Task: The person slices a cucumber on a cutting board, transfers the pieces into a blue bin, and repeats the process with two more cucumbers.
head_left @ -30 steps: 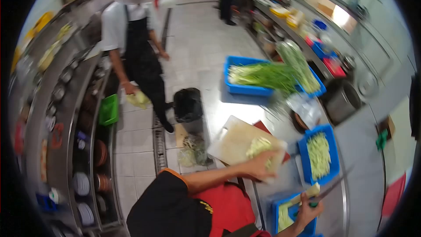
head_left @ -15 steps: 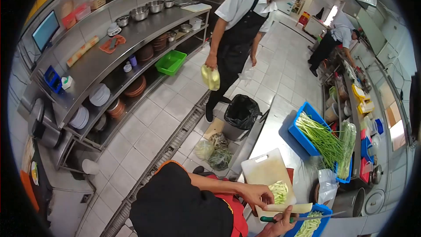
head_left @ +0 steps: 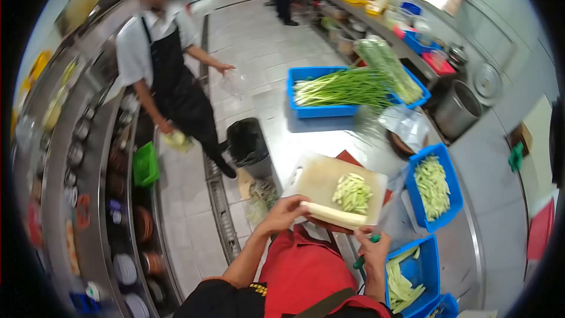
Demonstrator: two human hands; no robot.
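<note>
My left hand grips the left end of a long, pale peeled vegetable, which looks like a cucumber or squash. It lies along the near edge of a white cutting board. Closed around the green handle of a knife, my right hand is at the vegetable's right end; the blade is mostly hidden. Behind the vegetable, a heap of cut pale-green pieces rests on the board.
Right of the board stands a blue bin of cut pieces; nearer me, another blue bin holds long pale strips. Spring onions fill a blue crate beyond. A co-worker in a black apron stands left, near a lined trash bin.
My view has swung to the right. The knife was held out across the vegetable to the right; now its handle points down toward me. The vegetable has come back over the board's near edge.
</note>
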